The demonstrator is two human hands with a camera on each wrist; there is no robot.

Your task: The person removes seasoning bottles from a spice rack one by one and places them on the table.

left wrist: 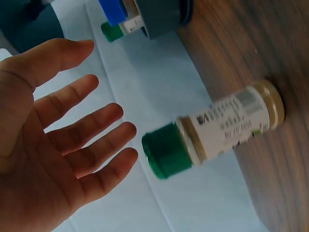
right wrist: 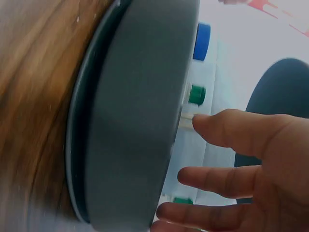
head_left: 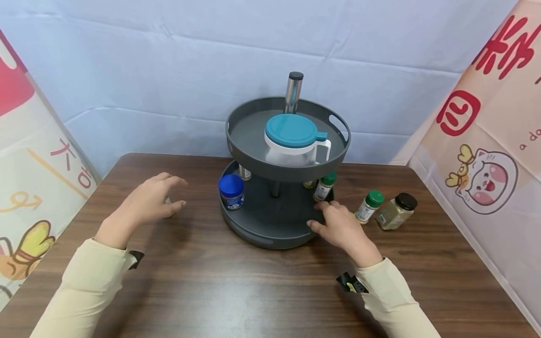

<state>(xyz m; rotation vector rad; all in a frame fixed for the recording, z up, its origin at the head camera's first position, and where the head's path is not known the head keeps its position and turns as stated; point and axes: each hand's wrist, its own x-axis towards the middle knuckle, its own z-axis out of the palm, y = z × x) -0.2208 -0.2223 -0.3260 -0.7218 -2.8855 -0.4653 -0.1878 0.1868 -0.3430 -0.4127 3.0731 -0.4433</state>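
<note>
My left hand [head_left: 145, 202] hovers left of a grey two-tier turntable, fingers spread and holding nothing. In the left wrist view, a green-capped seasoning bottle [left wrist: 227, 123] stands on the table just beyond the fingertips; the hand hides most of it in the head view. At the right front of the lower tray [head_left: 270, 220] is my right hand [head_left: 340, 225], its fingers extended around the rim and nothing gripped. Close to those fingers, a green-capped seasoning bottle [head_left: 323, 187] stands on that tray. A blue-lidded jar [head_left: 231, 192] sits on the tray's left side.
The upper tray [head_left: 249, 136] bears a white pitcher [head_left: 291, 152] with a teal lid. Partly hidden bottles stand under it. On the table to the right are another green-capped bottle [head_left: 368, 207] and a black-lidded jar [head_left: 396, 212]. Cloth hangs behind and at both sides.
</note>
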